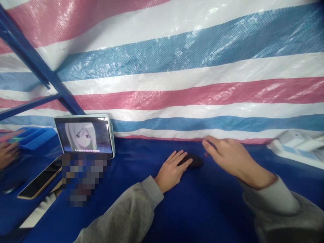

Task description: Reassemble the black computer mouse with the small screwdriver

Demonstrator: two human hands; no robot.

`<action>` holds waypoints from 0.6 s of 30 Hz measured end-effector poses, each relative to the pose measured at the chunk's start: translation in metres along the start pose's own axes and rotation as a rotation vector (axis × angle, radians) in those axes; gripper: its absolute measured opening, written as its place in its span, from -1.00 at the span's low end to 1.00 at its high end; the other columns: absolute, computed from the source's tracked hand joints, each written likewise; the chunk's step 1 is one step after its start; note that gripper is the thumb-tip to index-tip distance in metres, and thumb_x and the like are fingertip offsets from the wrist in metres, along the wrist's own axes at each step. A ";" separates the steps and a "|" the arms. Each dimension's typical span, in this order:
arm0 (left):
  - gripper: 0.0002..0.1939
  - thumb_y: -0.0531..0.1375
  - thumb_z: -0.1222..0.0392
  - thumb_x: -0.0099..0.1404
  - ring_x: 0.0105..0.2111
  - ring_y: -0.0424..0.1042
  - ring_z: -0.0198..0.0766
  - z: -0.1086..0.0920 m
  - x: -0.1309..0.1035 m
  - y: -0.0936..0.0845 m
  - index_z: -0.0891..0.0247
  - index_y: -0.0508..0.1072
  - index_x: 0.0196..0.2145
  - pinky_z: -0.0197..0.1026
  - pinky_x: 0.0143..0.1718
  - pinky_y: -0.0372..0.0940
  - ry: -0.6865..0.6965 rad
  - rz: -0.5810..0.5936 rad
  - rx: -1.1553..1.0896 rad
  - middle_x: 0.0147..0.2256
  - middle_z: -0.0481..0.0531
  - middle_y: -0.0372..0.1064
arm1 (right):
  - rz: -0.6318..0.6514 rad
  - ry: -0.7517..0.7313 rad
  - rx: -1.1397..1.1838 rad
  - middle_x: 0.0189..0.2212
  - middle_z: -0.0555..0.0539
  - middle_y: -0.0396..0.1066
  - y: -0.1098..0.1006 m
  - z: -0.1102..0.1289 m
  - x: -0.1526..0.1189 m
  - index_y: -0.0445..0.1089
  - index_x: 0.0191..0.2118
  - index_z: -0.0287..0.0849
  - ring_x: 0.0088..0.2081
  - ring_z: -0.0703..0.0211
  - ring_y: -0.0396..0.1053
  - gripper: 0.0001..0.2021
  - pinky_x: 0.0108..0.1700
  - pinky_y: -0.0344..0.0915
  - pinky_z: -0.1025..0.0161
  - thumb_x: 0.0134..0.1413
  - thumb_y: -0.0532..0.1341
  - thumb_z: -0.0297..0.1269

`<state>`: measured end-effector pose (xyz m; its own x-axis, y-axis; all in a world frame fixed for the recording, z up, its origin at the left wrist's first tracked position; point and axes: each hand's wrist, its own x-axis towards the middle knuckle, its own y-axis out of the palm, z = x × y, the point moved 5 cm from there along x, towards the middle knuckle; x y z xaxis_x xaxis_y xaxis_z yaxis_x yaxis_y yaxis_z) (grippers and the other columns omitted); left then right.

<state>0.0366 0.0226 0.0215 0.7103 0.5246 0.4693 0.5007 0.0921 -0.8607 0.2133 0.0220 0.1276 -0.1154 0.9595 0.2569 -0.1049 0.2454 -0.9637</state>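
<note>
1 mouse (196, 161) on the surface (197, 202), probably light, stiff and kinda slick so grip the sides, left hand (170, 172) loosely holding it, right hand (224, 155) seemingly pinched on a purple tool (207, 154).

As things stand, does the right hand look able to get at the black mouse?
Probably yes: the right hand is close to the right end of the black mouse, which the left hand leaves uncovered. Only a small reddish thing shows in between.
</note>
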 end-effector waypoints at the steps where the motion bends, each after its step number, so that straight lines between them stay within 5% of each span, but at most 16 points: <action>1: -0.57 0.06 0.32 0.43 0.30 0.11 -0.12 0.000 0.000 0.000 0.15 0.28 0.21 0.09 0.30 0.10 -0.002 0.000 0.001 0.24 0.12 0.21 | 0.011 -0.005 0.007 -0.47 -0.04 0.53 -0.001 0.001 0.000 0.43 -0.16 -0.10 -0.45 0.09 0.45 -0.71 -0.41 0.11 0.25 0.24 -0.03 -0.22; 5: -0.57 0.05 0.32 0.43 0.30 0.11 -0.11 0.000 0.001 -0.001 0.14 0.27 0.22 0.12 0.29 0.12 0.002 -0.006 -0.010 0.24 0.12 0.20 | -0.002 -0.025 0.035 -0.42 -0.04 0.55 -0.001 0.003 -0.001 0.41 -0.06 -0.10 -0.41 0.10 0.47 -0.67 -0.36 0.16 0.25 0.13 0.00 -0.36; 15: -0.58 0.05 0.32 0.43 0.30 0.12 -0.10 0.001 -0.001 0.002 0.14 0.27 0.21 0.13 0.29 0.11 0.005 -0.003 -0.008 0.25 0.14 0.19 | -0.081 0.001 -0.061 -0.50 -0.11 0.54 0.000 0.002 0.001 0.45 -0.17 -0.13 -0.51 0.05 0.45 -0.61 -0.46 0.09 0.23 0.26 -0.02 -0.01; 18: -0.58 0.05 0.32 0.43 0.30 0.10 -0.10 0.001 0.000 0.002 0.16 0.28 0.21 0.11 0.30 0.09 0.000 0.005 -0.003 0.25 0.14 0.19 | -0.046 -0.003 -0.017 -0.46 -0.08 0.55 0.000 0.003 0.000 0.41 -0.13 -0.11 -0.47 0.08 0.47 -0.67 -0.44 0.11 0.24 0.27 -0.04 -0.12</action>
<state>0.0370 0.0233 0.0192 0.7132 0.5247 0.4648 0.4985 0.0864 -0.8625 0.2106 0.0216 0.1281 -0.1135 0.9469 0.3008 -0.0928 0.2913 -0.9521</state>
